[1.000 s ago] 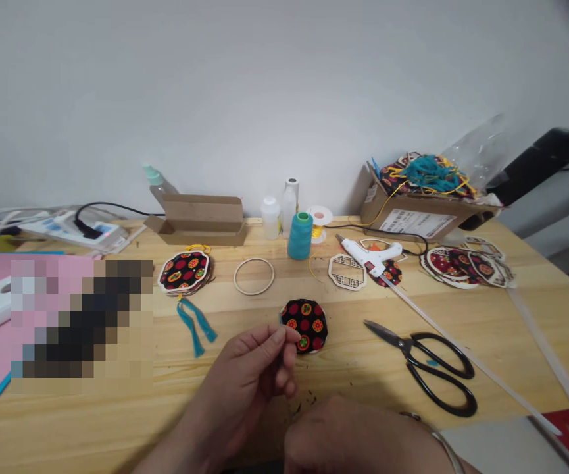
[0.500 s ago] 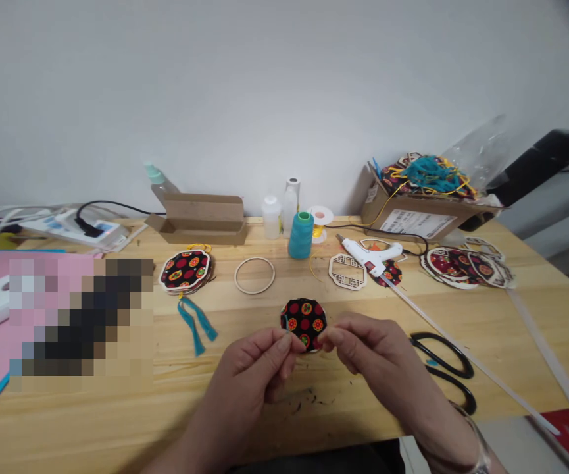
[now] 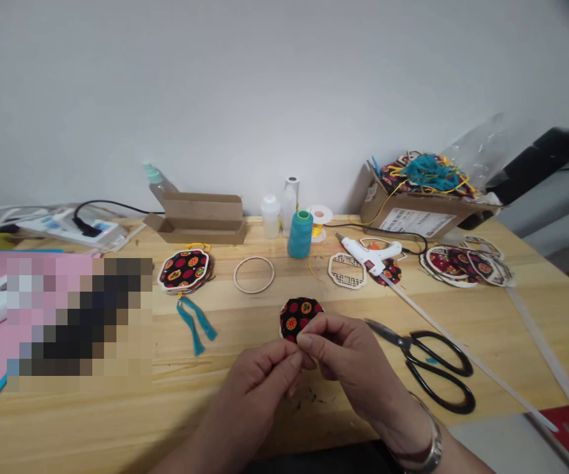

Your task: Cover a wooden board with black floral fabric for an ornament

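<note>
My left hand (image 3: 267, 378) and my right hand (image 3: 346, 359) meet at the fingertips over the front of the table. Both are closed in a pinch, thumbs against forefingers; whatever lies between them is hidden or too thin to make out. Just beyond the fingertips lies a black fabric piece with red and orange flower prints (image 3: 296, 315), its near part covered by my hands. Black-handled scissors (image 3: 405, 343) rest to the right of my right hand. A teal tassel (image 3: 195, 326) hangs from a stack of fabric-covered pieces (image 3: 184, 270) on the left.
Farther back are a wooden ring (image 3: 254, 274), a teal thread cone (image 3: 300, 235), a lattice frame (image 3: 347, 270) and a white glue gun (image 3: 370, 255) with a long glue stick. A cardboard box (image 3: 407, 217) holds fabric and cords. An open carton (image 3: 202, 227) stands against the wall.
My right hand has moved left until its fingertips meet my left hand's. It now covers part of the fabric piece, and the scissors' blades have come into sight.
</note>
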{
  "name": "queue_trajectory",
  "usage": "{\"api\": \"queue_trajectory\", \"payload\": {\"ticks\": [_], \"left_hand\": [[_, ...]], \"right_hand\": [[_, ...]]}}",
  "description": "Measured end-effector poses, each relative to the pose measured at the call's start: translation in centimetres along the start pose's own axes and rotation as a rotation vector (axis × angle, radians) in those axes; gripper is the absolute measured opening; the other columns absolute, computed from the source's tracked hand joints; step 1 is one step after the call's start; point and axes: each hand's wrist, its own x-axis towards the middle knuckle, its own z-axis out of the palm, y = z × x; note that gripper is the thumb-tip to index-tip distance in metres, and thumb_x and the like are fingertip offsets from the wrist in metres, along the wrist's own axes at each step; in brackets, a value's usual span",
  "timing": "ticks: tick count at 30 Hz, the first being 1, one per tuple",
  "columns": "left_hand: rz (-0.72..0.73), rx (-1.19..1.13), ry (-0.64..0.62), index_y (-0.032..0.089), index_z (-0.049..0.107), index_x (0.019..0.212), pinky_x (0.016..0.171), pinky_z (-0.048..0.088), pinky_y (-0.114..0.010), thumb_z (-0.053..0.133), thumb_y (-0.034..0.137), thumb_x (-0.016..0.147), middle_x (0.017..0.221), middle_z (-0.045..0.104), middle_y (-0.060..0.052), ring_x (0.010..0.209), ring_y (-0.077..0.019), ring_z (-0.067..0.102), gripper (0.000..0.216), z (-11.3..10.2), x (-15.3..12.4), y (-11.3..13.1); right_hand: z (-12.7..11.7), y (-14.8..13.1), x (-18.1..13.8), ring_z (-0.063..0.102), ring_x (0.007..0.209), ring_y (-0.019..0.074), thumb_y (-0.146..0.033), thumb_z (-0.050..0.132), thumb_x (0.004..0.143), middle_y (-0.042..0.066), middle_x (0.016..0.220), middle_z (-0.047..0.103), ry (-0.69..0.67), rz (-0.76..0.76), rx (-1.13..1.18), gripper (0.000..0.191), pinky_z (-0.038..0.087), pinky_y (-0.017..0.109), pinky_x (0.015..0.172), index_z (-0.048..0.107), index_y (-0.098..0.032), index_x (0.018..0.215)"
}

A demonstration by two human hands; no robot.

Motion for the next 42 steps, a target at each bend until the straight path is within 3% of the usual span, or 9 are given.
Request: {"api": "queue_trajectory", "payload": {"ticks": [10,15,18,22,25,27,34,39,42], "left_hand": [[-0.098,-0.16,0.067,0.018,0.066,0.084,0.041,0.016,-0.018,0.054,0.041,0.08,0.051,0.033,0.008,0.046,-0.0061,0.023,0.027,-0.2,0.4,-0.4],[-0.111,-0.129,0.109,0.018,0.07,0.08,0.039,0.016,-0.017,0.056,0.04,0.079,0.046,0.033,0.008,0.043,-0.0057,0.023,0.026,-0.2,0.7,-0.1],[-0.139,-0.121,0.156,0.018,0.073,0.079,0.038,0.015,-0.017,0.059,0.038,0.076,0.043,0.034,0.008,0.042,-0.0057,0.023,0.024,-0.1,0.6,0.5],[-0.168,-0.21,0.216,0.02,0.075,0.078,0.039,0.022,-0.016,0.063,0.037,0.073,0.039,0.039,0.008,0.04,-0.0056,0.027,0.022,-0.3,0.5,0.9],[-0.17,-0.294,0.24,0.021,0.075,0.079,0.043,0.029,-0.016,0.065,0.037,0.071,0.038,0.042,0.008,0.04,-0.0058,0.033,0.021,-0.5,0.6,0.7],[-0.176,-0.315,0.269,0.022,0.075,0.08,0.041,0.028,-0.016,0.067,0.036,0.069,0.035,0.038,0.009,0.036,-0.0048,0.027,0.02,-0.7,0.8,0.6],[-0.191,-0.337,0.361,0.019,0.076,0.077,0.037,0.024,-0.017,0.071,0.034,0.061,0.032,0.035,0.011,0.034,-0.0037,0.02,0.022,-0.6,1.1,1.2],[-0.185,-0.315,0.369,0.02,0.076,0.078,0.037,0.026,-0.017,0.07,0.034,0.063,0.03,0.034,0.011,0.032,-0.0033,0.02,0.021,-0.6,1.1,0.7],[-0.182,-0.313,0.357,0.02,0.076,0.08,0.041,0.032,-0.018,0.07,0.034,0.065,0.029,0.037,0.01,0.032,-0.0045,0.029,0.021,-0.6,1.1,0.5]], "right_hand": [[-0.5,0.2,0.3,0.034,0.04,0.0019,-0.026,0.068,0.068,-0.002,0.057,0.061,0.058,-0.049,-0.015,0.013,0.028,0.017,0.041,0.063,-0.014,0.064],[-0.5,0.1,0.5,0.046,0.048,0.0065,-0.027,0.065,0.07,-0.002,0.057,0.059,0.066,-0.097,-0.135,0.014,0.037,0.02,0.048,0.063,-0.015,0.065],[-1.1,-0.1,0.3,0.054,0.06,0.0113,-0.029,0.059,0.077,0.001,0.066,0.062,0.126,-0.214,-0.345,0.016,0.043,0.023,0.057,0.063,-0.015,0.072],[-4.0,-0.2,-0.9,0.057,0.077,0.0175,-0.031,0.047,0.085,0.006,0.084,0.062,0.341,-0.486,-0.93,0.022,0.044,0.03,0.07,0.062,-0.016,0.083],[-7.4,0.4,-2.6,0.057,0.077,0.0228,-0.032,0.042,0.086,0.008,0.082,0.062,0.468,-0.455,-1.401,0.025,0.045,0.036,0.067,0.062,-0.018,0.084],[-9.5,1.1,-3.7,0.058,0.078,0.0252,-0.031,0.041,0.085,0.009,0.085,0.063,0.495,-0.415,-1.588,0.026,0.047,0.038,0.067,0.061,-0.017,0.092],[-13.2,2.7,-5.7,0.058,0.094,0.0259,-0.018,0.036,0.08,0.014,0.103,0.062,0.434,-0.336,-1.725,0.034,0.049,0.042,0.083,0.058,-0.012,0.106],[-13.7,3.0,-5.9,0.06,0.09,0.0263,-0.015,0.035,0.075,0.015,0.101,0.062,0.427,-0.345,-1.743,0.034,0.052,0.041,0.078,0.06,-0.012,0.099],[-14.0,3.2,-6.0,0.061,0.088,0.0283,-0.015,0.037,0.072,0.017,0.097,0.063,0.458,-0.358,-1.775,0.036,0.052,0.043,0.076,0.058,-0.008,0.101]]}}
